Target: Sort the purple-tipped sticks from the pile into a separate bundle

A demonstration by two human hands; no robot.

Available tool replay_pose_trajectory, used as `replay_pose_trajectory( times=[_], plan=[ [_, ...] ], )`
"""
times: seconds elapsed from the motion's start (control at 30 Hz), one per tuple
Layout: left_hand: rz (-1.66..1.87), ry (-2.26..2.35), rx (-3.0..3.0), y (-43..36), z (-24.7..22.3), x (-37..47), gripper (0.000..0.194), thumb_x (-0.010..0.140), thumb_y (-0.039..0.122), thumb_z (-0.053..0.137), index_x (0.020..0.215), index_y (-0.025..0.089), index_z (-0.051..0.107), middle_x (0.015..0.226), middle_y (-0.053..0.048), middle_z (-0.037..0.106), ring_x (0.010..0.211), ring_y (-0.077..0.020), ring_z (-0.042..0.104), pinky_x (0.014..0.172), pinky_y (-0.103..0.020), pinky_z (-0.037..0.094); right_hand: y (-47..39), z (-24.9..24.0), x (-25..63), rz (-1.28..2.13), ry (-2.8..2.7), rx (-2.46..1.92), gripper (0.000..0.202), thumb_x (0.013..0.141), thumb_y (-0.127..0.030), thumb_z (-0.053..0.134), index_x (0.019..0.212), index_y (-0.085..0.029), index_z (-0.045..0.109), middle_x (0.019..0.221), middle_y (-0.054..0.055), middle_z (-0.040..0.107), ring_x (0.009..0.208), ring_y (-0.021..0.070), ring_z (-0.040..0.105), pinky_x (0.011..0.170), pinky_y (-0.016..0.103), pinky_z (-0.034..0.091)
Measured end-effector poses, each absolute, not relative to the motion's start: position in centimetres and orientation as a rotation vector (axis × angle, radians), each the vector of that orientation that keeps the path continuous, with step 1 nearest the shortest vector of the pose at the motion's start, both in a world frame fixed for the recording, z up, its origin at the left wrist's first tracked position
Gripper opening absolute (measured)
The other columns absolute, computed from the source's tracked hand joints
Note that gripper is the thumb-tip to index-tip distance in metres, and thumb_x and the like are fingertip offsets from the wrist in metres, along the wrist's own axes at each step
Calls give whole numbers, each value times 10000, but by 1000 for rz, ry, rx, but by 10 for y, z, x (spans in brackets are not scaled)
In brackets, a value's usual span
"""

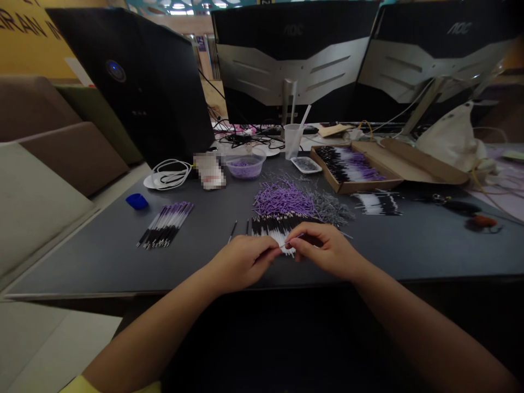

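Note:
Low over the front of the desk, my left hand (pixel 248 261) is closed, thumb and fingers pinched together. My right hand (pixel 325 248) pinches a thin purple stick (pixel 301 236), whose other end meets the left fingertips. Whether the left fingers hold anything more is hidden. Just beyond the hands lies a row of black-and-white pen refills (pixel 266 225), partly covered by them. Behind it are a heap of small purple sticks (pixel 282 197) and a heap of grey pieces (pixel 333 207). Two dark refills (pixel 232 231) lie apart, left of the row.
Purple-ended refills (pixel 166 224) and a blue cap-like piece (pixel 137 201) lie left. Behind are a plastic bowl (pixel 245 165), a cup (pixel 292 142) and a small tray (pixel 306 165). A cardboard box (pixel 356 186) of refills and white sticks (pixel 376 203) are right. Monitors (pixel 292 60) and a computer tower (pixel 143 87) stand behind.

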State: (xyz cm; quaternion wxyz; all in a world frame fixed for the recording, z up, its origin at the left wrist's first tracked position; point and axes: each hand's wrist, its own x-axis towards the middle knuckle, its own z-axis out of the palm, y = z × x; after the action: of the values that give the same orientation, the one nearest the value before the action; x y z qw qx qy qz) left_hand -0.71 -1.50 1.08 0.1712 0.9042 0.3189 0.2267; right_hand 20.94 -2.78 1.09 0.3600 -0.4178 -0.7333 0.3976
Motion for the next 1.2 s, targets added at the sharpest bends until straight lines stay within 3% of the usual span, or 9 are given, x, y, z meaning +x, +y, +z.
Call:
replay_pose_trajectory(
  times=[0.47,0.63,0.87,1.07,1.2],
  plan=[
    [511,948,2839,-17,13,-9,274,978,296,355,898,182,591,732,-15,652,638,-125,594,587,-234,381,-30,16,217,546,-2222,-944,180,898,-251,538,935,-214,709,837,31,736,733,150,661,676,243,468],
    [478,899,3057,-18,7,-7,248,976,253,365,845,175,560,676,-15,623,620,-136,593,568,-249,365,-31,18,215,596,-2297,-936,211,910,-235,513,922,-207,721,825,22,733,719,147,657,660,243,451],
    [399,936,3128,-16,6,-6,222,955,217,382,819,170,551,645,-10,614,576,-142,586,534,-250,371,-28,12,209,889,-2159,-1090,243,905,-278,514,850,-188,733,613,-8,642,572,119,576,546,222,404],
    [390,969,3120,-10,10,-13,204,937,193,392,1036,190,571,730,-15,651,639,-151,612,571,-250,411,-20,12,216,1020,-2113,-1101,279,873,-380,554,1022,-199,705,729,16,681,642,137,597,572,229,431],
    [454,1003,3089,-6,10,-16,212,936,201,406,1022,182,599,772,-33,652,696,-162,612,634,-275,439,-1,19,250,698,-2166,-1366,306,868,-389,536,1059,-200,683,844,38,707,697,163,615,618,255,439]
  ],
)
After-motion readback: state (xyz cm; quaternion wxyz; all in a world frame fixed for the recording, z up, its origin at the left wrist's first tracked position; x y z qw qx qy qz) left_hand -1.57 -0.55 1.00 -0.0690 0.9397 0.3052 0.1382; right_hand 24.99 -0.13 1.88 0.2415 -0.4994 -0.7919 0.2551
